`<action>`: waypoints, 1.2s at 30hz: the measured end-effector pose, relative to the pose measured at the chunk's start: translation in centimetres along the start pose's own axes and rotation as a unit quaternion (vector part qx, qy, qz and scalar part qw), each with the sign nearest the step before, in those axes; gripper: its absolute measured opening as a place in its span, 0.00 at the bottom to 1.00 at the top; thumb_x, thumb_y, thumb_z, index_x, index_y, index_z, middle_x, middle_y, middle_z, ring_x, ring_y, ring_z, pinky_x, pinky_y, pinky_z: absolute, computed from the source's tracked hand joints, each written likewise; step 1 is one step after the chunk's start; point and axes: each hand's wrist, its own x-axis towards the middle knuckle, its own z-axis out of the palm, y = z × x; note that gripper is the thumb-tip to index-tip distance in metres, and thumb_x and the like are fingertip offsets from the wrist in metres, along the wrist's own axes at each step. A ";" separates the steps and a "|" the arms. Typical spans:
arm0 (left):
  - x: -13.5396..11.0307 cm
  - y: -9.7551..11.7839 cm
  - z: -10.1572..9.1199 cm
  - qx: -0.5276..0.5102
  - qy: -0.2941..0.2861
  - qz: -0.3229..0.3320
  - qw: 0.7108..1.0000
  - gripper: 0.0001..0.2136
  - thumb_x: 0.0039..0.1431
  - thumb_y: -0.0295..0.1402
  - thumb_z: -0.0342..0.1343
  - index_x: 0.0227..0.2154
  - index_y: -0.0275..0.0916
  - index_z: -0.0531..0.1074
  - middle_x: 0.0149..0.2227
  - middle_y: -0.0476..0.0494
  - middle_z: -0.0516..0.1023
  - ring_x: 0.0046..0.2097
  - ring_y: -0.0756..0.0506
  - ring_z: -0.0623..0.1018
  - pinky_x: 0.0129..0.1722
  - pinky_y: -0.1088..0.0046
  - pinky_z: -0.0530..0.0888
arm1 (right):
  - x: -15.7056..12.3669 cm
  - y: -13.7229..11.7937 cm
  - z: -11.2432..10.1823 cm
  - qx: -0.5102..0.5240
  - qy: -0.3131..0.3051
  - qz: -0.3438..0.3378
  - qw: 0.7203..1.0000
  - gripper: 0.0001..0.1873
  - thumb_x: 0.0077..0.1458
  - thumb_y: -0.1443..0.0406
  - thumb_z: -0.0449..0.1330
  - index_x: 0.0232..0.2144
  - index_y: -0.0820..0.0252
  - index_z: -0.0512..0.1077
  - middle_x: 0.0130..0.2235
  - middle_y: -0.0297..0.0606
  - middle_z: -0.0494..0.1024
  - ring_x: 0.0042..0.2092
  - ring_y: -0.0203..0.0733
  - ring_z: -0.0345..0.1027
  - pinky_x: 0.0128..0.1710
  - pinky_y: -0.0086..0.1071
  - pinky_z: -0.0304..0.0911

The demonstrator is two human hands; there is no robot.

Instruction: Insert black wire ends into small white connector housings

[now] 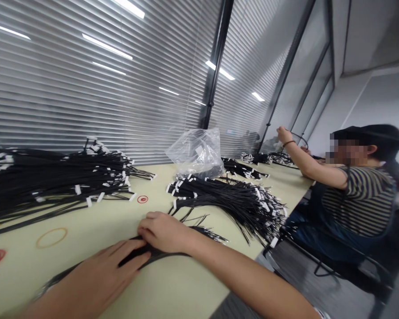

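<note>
A bundle of black cables (154,254) is held low over the pale yellow-green bench (186,288), close to its near edge and between the two hands. It is straddled by the left hand (96,274), whose grip is closed around it, with fingers laid along the far side and along the near side. The bundle is touched farther along by the right hand (164,230), whose fingers are bent down over it; whether that grip is fully clamped cannot be told, since the underside is hidden. Thin strands with silvery tips (214,235) are seen just beyond the right wrist; whether they belong to the same bundle cannot be told.

A large pile of black cables with white tags (53,177) is spread at the left of the bench. Another tagged pile (219,195) is laid beyond the right forearm, its tips fanned toward the bench edge. Behind it a clear plastic bag (199,153) is set, and a smaller bundle (242,168) is placed beside the bag. The bench is marked with a small red ring (142,199) and a yellow ring (51,238). The far side is lined by glass with blinds (69,88). At the right, a co-worker in a striped top (359,199) is seated, with one hand (283,134) raised near a dark curved cable (302,138).
</note>
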 end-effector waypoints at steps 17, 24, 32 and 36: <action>0.3 0.5 -4.1 0.012 -0.167 -0.150 0.974 0.15 0.54 0.39 0.48 0.42 0.37 0.67 0.39 0.39 0.71 0.39 0.39 0.72 0.37 0.58 0.70 | -2.6 1.0 -2.7 0.133 -0.107 0.040 0.985 0.22 0.36 0.60 0.64 0.37 0.57 0.68 0.36 0.35 0.66 0.39 0.41 0.61 0.39 0.32 0.58; 0.2 -0.4 -3.3 0.071 -0.196 -0.100 0.973 0.12 0.58 0.35 0.43 0.37 0.34 0.68 0.36 0.38 0.70 0.36 0.40 0.72 0.32 0.62 0.71 | -2.1 -0.5 -1.6 0.119 -0.067 0.048 0.989 0.09 0.39 0.68 0.57 0.28 0.59 0.64 0.31 0.34 0.67 0.35 0.38 0.60 0.35 0.31 0.55; -0.3 -1.0 -2.3 0.122 -0.178 -0.057 0.975 0.09 0.58 0.30 0.42 0.35 0.35 0.67 0.33 0.39 0.70 0.31 0.42 0.72 0.27 0.65 0.69 | -2.0 -0.3 -1.7 0.132 -0.063 0.029 0.989 0.08 0.41 0.67 0.58 0.28 0.59 0.64 0.30 0.32 0.67 0.33 0.36 0.60 0.32 0.28 0.55; -0.2 -0.8 -3.9 0.146 -0.234 -0.040 0.960 0.09 0.59 0.30 0.42 0.36 0.35 0.67 0.33 0.39 0.72 0.31 0.42 0.73 0.27 0.65 0.70 | -2.2 0.9 -2.6 0.143 -0.072 0.027 0.987 0.11 0.46 0.60 0.59 0.31 0.59 0.68 0.32 0.34 0.69 0.35 0.37 0.63 0.35 0.29 0.59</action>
